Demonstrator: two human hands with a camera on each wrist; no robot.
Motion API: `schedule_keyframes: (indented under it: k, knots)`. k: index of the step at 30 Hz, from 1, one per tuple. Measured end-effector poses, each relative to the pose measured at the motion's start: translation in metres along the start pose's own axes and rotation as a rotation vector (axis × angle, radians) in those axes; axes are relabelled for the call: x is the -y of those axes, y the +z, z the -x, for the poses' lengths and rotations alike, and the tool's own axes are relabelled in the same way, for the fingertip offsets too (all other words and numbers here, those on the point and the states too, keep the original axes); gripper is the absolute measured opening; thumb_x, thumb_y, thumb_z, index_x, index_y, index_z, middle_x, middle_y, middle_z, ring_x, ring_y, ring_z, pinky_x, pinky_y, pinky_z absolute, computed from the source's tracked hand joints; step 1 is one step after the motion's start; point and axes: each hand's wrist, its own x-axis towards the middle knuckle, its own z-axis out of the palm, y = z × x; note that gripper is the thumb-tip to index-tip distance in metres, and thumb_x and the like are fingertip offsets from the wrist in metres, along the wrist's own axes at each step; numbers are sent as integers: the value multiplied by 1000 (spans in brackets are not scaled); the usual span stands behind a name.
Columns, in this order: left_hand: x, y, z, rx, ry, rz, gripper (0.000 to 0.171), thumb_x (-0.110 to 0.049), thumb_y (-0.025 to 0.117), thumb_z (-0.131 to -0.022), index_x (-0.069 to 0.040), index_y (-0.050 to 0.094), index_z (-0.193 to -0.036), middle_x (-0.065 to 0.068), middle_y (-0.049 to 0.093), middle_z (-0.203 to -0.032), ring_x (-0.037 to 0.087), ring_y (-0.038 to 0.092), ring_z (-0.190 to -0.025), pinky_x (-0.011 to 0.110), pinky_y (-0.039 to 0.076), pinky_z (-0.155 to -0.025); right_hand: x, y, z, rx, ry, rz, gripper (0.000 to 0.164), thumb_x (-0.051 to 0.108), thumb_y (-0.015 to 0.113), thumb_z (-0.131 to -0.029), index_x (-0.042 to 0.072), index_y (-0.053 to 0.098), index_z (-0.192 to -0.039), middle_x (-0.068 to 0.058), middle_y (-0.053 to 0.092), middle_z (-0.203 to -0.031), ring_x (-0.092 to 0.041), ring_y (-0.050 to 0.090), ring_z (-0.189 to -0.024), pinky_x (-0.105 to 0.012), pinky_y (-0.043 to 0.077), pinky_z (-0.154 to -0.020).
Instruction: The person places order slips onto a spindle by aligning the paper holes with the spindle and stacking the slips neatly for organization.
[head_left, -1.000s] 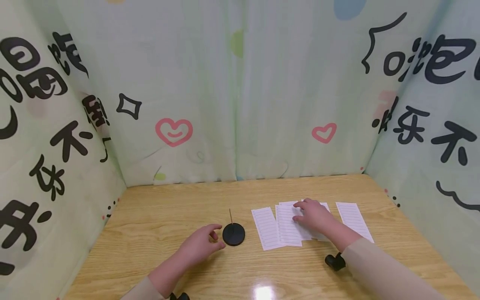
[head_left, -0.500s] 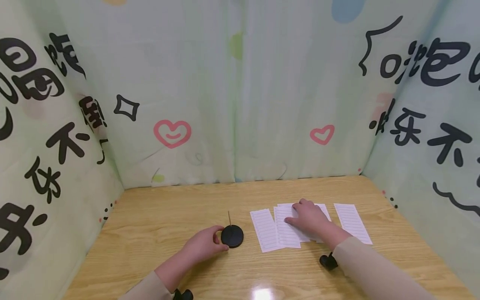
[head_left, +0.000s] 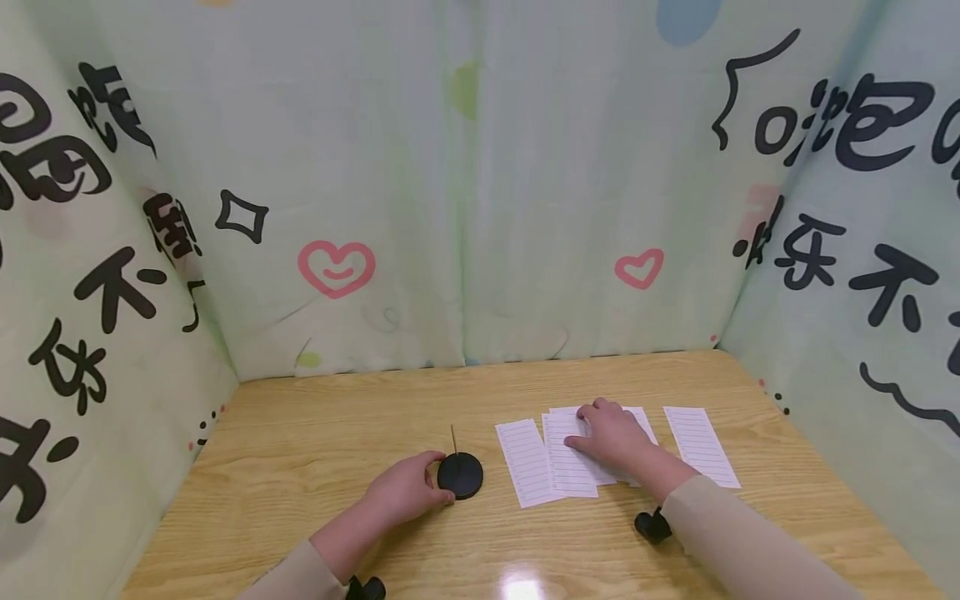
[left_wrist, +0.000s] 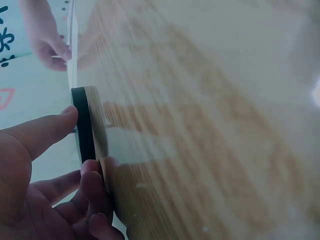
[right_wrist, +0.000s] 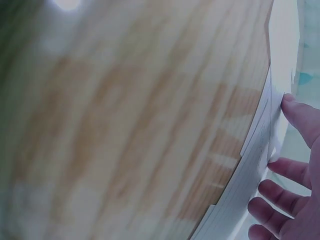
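Note:
A receipt spike with a round black base (head_left: 460, 476) and a thin upright rod stands on the table. My left hand (head_left: 405, 490) holds the edge of this base, with the thumb and a finger on it, as the left wrist view also shows. Several narrow lined paper slips (head_left: 527, 467) lie to its right, some overlapping. Over the overlapping slips is my right hand (head_left: 615, 437), its thumb and a fingertip touching the paper, set apart from each other. In the right wrist view the slips (right_wrist: 250, 170) lie under these fingertips; the other fingers are loosely bent.
One more lined slip (head_left: 701, 446) lies apart at the right. The wooden table (head_left: 337, 417) is enclosed by printed curtains (head_left: 465, 208) at the back and both sides. Black wrist devices (head_left: 652, 527) sit near both sleeves.
My left hand has moved right and taken hold of the spike's base. My right hand has shifted slightly left over the slips, and its thumb has spread away from the fingers.

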Motion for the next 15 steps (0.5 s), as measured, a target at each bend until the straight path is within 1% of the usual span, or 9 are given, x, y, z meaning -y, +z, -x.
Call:
schedule_keyframes:
  k: [4,8,11,15]
  knots:
    - [0,0,-1,-2,-2,-6,66,-35,80,-82,-10,55,-138,-1,54,-75,16,49,-62,32,36,-57,1,-1,1,-25,-14,-5,51,43,73,-87,2,65,-115,-15,58,-108,-37,57,-103,-54,44,-90]
    - [0,0,-1,-1,2,-5,65,-35,80,-83,-10,55,-138,-1,55,-73,16,49,-61,32,37,-56,2,0,0,-44,-12,-35,41,37,76,-86,4,65,-108,-11,57,-102,-33,57,-97,-52,44,-88]
    - [0,0,-1,-1,4,-5,65,-35,80,-83,-9,55,-138,-1,55,-73,15,49,-60,32,37,-56,3,1,-1,-39,10,-95,37,31,76,-87,4,62,-107,-9,58,-98,-28,56,-90,-49,46,-85]
    - [1,1,-2,-4,2,-8,66,-35,79,-83,-10,55,-139,-1,55,-72,15,49,-59,31,37,-55,4,1,-2,-10,62,-204,33,23,74,-89,5,57,-111,-8,60,-96,-24,55,-84,-45,46,-79]
